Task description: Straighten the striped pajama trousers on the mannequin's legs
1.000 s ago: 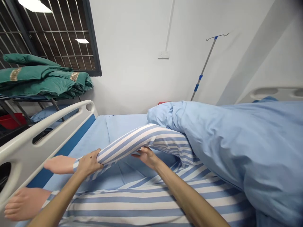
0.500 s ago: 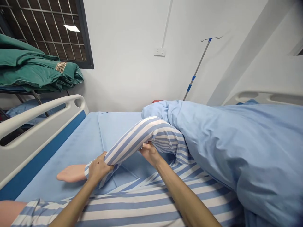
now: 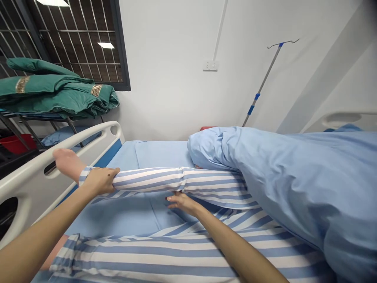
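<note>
A leg (image 3: 153, 180) in blue-and-white striped trousers is held nearly straight above the bed, its bare foot (image 3: 68, 163) raised at the far left. Wrapped round the lower shin, just above the ankle, is my left hand (image 3: 101, 180), closed on it. My right hand (image 3: 184, 202) is below the knee, palm up with fingers spread; its fingertips seem to touch the trouser fabric from underneath. The other striped leg (image 3: 141, 251) lies flat on the mattress in front, partly hidden by my forearms. A light blue quilt (image 3: 282, 169) covers the upper thigh on the right.
A cream bed end board (image 3: 26, 169) stands at the left, close to the raised foot. Behind are a drip pole (image 3: 263, 84), a wall socket (image 3: 210, 65) and a barred window (image 3: 85, 35). Green folded bedding (image 3: 64, 94) sits on a rack, with a red basin (image 3: 18, 143) below.
The bent knee has come down and straightened, while the foot has risen up and left with my left hand. My right hand's fingers have spread under the knee. The view has shifted left.
</note>
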The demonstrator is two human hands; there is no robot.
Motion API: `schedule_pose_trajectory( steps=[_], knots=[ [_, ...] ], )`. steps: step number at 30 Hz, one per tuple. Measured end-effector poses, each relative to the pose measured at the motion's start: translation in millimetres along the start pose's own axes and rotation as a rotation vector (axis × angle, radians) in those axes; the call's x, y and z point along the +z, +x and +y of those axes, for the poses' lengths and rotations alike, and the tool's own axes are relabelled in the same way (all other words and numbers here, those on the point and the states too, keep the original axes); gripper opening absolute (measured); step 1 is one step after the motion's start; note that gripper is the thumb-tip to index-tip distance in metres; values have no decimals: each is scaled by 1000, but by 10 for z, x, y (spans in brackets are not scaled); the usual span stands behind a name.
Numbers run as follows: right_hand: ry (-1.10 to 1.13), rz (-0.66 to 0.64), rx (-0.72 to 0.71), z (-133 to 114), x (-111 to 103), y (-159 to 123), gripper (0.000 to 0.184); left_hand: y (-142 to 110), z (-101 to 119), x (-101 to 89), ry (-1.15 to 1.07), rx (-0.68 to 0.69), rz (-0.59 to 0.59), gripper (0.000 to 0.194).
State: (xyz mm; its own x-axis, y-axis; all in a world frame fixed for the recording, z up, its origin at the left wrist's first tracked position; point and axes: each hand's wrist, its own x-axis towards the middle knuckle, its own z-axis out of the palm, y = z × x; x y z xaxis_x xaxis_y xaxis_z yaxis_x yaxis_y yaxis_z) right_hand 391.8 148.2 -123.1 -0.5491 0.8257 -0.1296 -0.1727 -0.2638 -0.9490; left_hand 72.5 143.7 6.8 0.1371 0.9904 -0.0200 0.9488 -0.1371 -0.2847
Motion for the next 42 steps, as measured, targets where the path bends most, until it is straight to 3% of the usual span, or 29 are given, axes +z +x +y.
schedule_pose_trajectory(
  steps=[4, 12, 16, 21, 24, 29, 32, 36, 39, 42],
  knots=[
    [-75, 2, 60, 76, -20, 2, 51, 64, -13, 10, 37, 43, -3, 42],
    [-177, -27, 142, 139, -61, 58, 60, 245, -60, 273, 30, 45, -9, 43],
    [-160, 19, 81, 129, -41, 56, 58, 272, -80, 505, -5, 23, -9, 42],
    [-105, 22, 10, 132, -38, 66, 46, 244, -55, 928, -83, -17, -40, 42],
    [-114, 26, 76, 172, -75, 99, 47, 270, -56, 1079, -72, -6, -41, 44],
    [-117, 33, 232, 224, -103, 153, 48, 426, -152, 1060, -13, 40, -26, 44],
    [-191, -24, 351, 245, -94, 147, 33, 478, -146, 1117, -10, 49, -4, 46],
    [-383, -164, 516, 293, -114, 128, 28, 418, -24, 1363, -27, 15, 16, 43],
    [-487, -204, 468, 324, -142, 131, 26, 368, 27, 1499, -23, -1, 51, 44],
    [-565, -205, 430, 342, -164, 143, 24, 338, 26, 1517, -51, 30, 63, 44]
  ],
)
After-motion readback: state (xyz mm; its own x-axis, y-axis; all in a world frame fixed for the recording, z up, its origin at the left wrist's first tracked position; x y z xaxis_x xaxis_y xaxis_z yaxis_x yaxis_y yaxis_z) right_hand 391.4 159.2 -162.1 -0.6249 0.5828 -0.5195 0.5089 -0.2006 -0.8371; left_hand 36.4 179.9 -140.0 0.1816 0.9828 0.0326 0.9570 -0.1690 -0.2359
